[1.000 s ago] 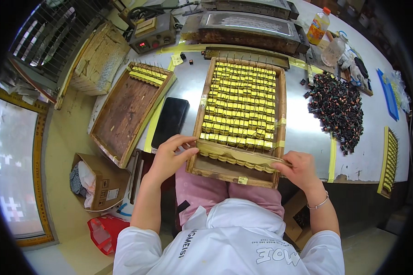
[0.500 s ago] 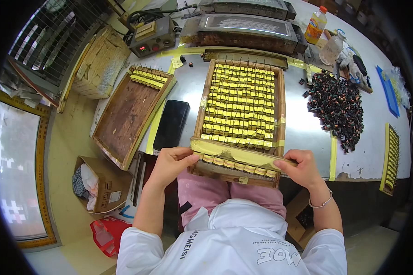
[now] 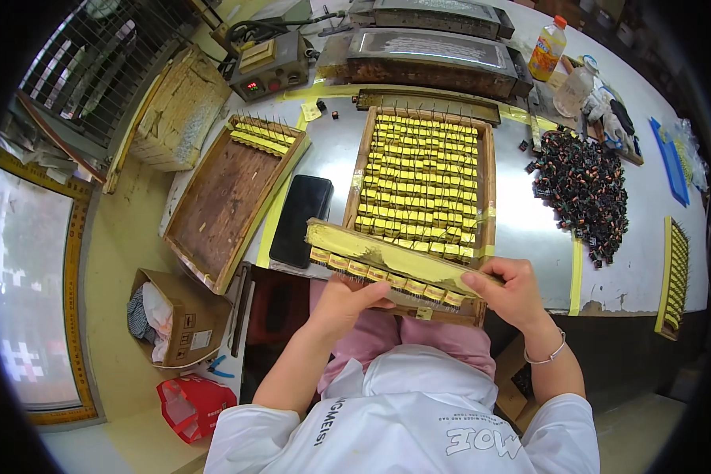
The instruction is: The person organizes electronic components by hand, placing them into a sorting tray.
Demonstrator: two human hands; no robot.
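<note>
A yellow-taped bar (image 3: 383,253) carries a row of small yellow-wrapped coils (image 3: 403,283) with thin pins along its near side. It is tilted, its left end raised and free, over the front edge of a wooden tray (image 3: 488,182). My right hand (image 3: 515,294) is closed on the bar's right end, thumb on top. Below its left half, my left hand (image 3: 344,306) is closed at the coil row, thumb stretched along the near side; the other fingers are mostly hidden underneath. Several similar rows of yellow coils (image 3: 419,178) fill the tray.
Left of the tray lie a black phone (image 3: 301,220) and another wooden tray (image 3: 225,205) with a few yellow rows at its far end. A pile of small black-and-copper parts (image 3: 581,193) is at right. Another coil bar (image 3: 671,276) rests at the far right edge. Bottles (image 3: 547,49) stand behind.
My left hand has left the bar's left end and moved right, beneath the coil row. The bar's left end has swung up and left, while my right hand keeps its right end.
</note>
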